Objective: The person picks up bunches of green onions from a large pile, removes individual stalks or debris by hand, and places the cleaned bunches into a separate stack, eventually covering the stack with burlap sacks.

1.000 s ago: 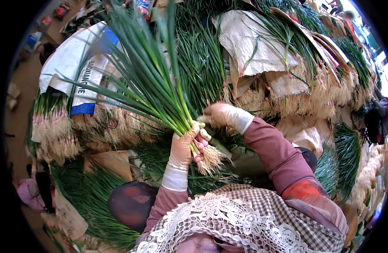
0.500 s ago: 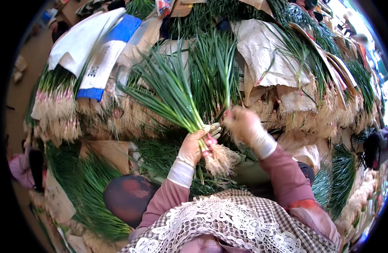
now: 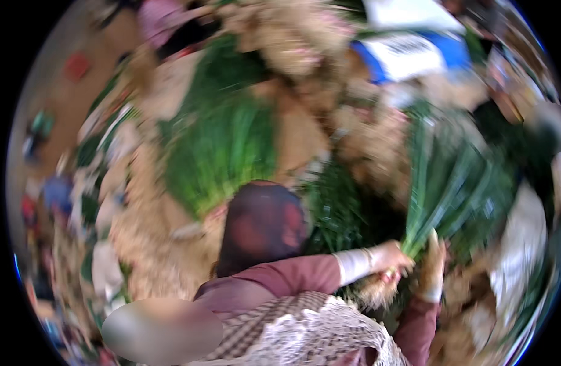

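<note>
A bunch of green onions [image 3: 419,213] slants upward at the right, with long green leaves, pinkish bulbs and pale, stringy roots. My left hand [image 3: 388,257] is wrapped round its lower stalks just above the bulbs. Close beside the stalks is my right hand [image 3: 433,261], gloved and upright, with at least one finger pointing up. Blur hides whether it touches the bunch or holds anything. More green onion leaves lie behind the bunch and run together with it.
My dark-clad knee [image 3: 262,226] rises left of my hands. Beyond it lies a heap of green onions [image 3: 222,146], with rows of roots [image 3: 149,226] at the left. A blue-and-white sack [image 3: 408,58] covers stacked bunches at the back. Someone in pink [image 3: 164,24] sits at upper left.
The view has swung to the left and blurred, so my hands now appear toward the right. My right hand has come from the stacked onions to beside the bunch. My left hand still grips it.
</note>
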Demonstrator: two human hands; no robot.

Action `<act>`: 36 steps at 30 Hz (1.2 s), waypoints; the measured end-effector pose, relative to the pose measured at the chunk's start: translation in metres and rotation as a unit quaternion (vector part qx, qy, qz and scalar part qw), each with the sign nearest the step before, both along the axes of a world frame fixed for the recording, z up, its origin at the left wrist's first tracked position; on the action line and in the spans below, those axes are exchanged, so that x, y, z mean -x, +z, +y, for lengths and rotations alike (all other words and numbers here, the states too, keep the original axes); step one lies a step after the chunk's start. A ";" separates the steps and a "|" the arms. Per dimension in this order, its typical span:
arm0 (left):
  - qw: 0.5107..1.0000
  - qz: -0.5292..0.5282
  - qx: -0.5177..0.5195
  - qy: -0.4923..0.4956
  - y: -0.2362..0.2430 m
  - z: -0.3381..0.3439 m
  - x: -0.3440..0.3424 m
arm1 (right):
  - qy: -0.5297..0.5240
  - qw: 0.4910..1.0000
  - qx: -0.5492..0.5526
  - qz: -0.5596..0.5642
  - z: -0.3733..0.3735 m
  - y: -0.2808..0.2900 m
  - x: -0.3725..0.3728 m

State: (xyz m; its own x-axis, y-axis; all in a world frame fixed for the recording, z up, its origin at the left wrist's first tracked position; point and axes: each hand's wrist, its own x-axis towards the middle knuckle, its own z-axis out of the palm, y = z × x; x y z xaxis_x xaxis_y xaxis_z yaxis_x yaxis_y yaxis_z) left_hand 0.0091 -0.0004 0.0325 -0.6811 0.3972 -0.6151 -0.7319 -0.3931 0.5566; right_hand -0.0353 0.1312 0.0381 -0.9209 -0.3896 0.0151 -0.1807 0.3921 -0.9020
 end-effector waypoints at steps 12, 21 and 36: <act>0.975 0.116 -0.079 0.173 -0.015 0.013 -0.062 | -0.021 0.875 0.336 -0.348 0.034 -0.086 -0.007; 0.964 0.199 -0.068 0.161 0.056 -0.019 -0.112 | 0.037 0.948 0.181 -0.261 0.024 -0.019 -0.067; 0.821 0.503 0.090 0.253 0.178 -0.260 -0.199 | 0.080 0.964 -0.233 -0.103 0.049 -0.109 -0.065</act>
State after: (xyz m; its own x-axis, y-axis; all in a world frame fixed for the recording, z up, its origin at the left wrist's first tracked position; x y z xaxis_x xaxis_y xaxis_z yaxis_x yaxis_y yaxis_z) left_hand 0.2079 -0.2600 0.2107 -0.9306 -0.1286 0.3427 0.3659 -0.3506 0.8621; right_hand 0.0294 0.1799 -0.0710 -0.8134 -0.4466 -0.3728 -0.1075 0.7452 -0.6581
